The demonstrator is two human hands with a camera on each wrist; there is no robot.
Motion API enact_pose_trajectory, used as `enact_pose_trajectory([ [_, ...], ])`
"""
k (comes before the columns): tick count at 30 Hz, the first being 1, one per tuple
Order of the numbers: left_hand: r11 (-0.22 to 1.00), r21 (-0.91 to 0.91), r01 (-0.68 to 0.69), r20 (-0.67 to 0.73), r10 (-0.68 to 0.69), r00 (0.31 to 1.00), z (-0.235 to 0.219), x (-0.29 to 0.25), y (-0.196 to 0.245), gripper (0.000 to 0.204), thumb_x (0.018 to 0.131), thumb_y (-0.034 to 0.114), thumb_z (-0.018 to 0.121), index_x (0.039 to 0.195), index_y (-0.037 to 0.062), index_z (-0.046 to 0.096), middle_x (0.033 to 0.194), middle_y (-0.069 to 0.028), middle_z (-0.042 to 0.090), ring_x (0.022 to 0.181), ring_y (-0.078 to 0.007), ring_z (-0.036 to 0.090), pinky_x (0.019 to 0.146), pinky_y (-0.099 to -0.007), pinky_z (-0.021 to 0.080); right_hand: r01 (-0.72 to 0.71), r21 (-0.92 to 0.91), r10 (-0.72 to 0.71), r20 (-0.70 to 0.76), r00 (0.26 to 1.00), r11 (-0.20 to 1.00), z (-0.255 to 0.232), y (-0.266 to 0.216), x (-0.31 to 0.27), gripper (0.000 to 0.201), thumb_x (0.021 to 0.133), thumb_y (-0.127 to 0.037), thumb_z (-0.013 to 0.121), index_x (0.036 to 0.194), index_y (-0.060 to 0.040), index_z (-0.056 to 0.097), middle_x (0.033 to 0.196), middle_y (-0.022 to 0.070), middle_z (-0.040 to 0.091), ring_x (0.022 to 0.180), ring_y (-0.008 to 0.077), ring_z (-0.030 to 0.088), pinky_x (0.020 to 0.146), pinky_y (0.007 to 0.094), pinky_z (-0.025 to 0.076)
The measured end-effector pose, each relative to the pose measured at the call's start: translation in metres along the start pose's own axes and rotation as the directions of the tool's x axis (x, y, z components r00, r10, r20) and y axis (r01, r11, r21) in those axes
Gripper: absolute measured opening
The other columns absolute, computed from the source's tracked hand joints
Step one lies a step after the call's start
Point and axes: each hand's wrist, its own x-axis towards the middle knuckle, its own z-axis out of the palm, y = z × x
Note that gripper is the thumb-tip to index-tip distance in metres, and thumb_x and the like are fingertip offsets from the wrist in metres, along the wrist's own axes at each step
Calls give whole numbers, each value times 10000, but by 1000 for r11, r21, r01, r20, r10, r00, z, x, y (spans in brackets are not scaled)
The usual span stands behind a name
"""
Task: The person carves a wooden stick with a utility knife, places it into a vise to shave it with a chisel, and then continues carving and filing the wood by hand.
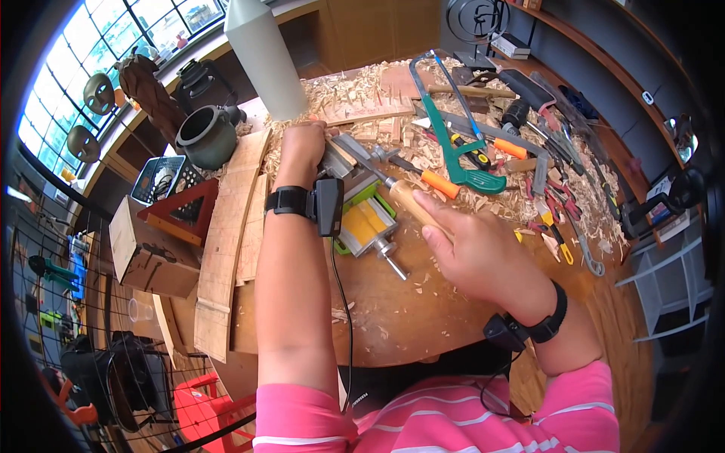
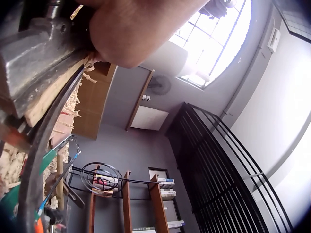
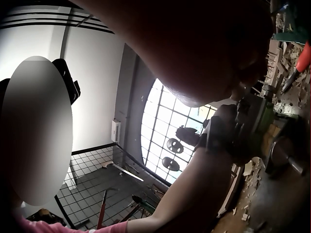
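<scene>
A file (image 1: 367, 164) with a pale wooden handle (image 1: 414, 204) lies slanted over the bench vise (image 1: 370, 223). My right hand (image 1: 483, 249) grips the handle, its thumb and forefinger lying along it. At the far end of the blade, my left hand (image 1: 303, 147) curls its fingers down around the tip; those fingers are mostly hidden in the head view. The vise holds a small piece of wood (image 2: 54, 92) between its metal jaws, and in the left wrist view the file blade (image 2: 41, 145) runs close alongside it. Yellow pads and green sides show on the vise.
Right of the vise lie a green hacksaw (image 1: 445, 143), an orange-handled tool (image 1: 439, 183) and several other hand tools among wood shavings. Long boards (image 1: 230, 249) lie to the left, near a dark pot (image 1: 208, 140). A tall white container (image 1: 264, 60) stands behind my left hand.
</scene>
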Motion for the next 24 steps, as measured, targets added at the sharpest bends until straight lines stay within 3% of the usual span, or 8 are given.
enact_pose_trajectory([
  [1,999,46,-24,-39,26,999,1,-2,2,288,1049,119,566,1017,-102,749,946,-132,790,741,-186,705,634,-346,562,-3,2,3,-4,1000,1000,-1,2,-4,487,1004,-232,631,1475,-107,623,753,264,677,699,443,693,692,532,545],
  [7,998,-13,-62,16,62,998,-3,9,-8,264,1048,101,572,1055,-110,729,946,-144,789,763,-191,717,668,-333,579,-11,-33,11,-4,1000,999,-2,1,1,496,994,-230,642,1475,-113,624,780,251,701,706,434,703,693,526,560],
  [10,998,-33,-59,1,59,998,-1,12,-8,263,1048,101,570,1060,-108,730,952,-147,791,771,-200,721,672,-333,581,51,-61,-52,-25,998,997,0,7,-7,503,986,-229,651,1477,-122,624,798,242,713,710,431,705,701,521,569],
  [13,999,-43,-18,-23,17,1000,-1,8,-8,264,1049,104,571,1066,-107,730,956,-147,792,778,-206,725,674,-334,583,-8,-63,11,51,999,998,2,7,-11,501,983,-230,656,1473,-131,628,784,238,705,702,431,700,697,527,565],
  [16,999,-16,-39,-20,38,999,0,11,-4,269,1048,113,577,1073,-106,732,951,-142,793,781,-202,724,675,-334,583,66,-26,-68,-72,995,997,12,10,2,504,984,-230,655,1477,-132,625,759,237,694,694,433,694,693,533,559],
  [21,999,-20,-37,-17,37,999,-2,13,-12,280,1052,121,572,1070,-100,743,944,-132,798,773,-182,715,677,-332,579,-30,-24,31,30,999,999,-1,3,-6,503,992,-247,645,1481,-131,621,754,237,697,706,441,699,711,548,563],
  [24,999,-3,-43,-4,43,999,-4,22,-12,289,1056,121,559,1070,-94,752,946,-131,800,759,-174,708,672,-330,578,5,-32,-4,10,1000,999,8,2,4,501,995,-251,641,1480,-126,622,726,234,686,696,443,695,703,553,555],
])
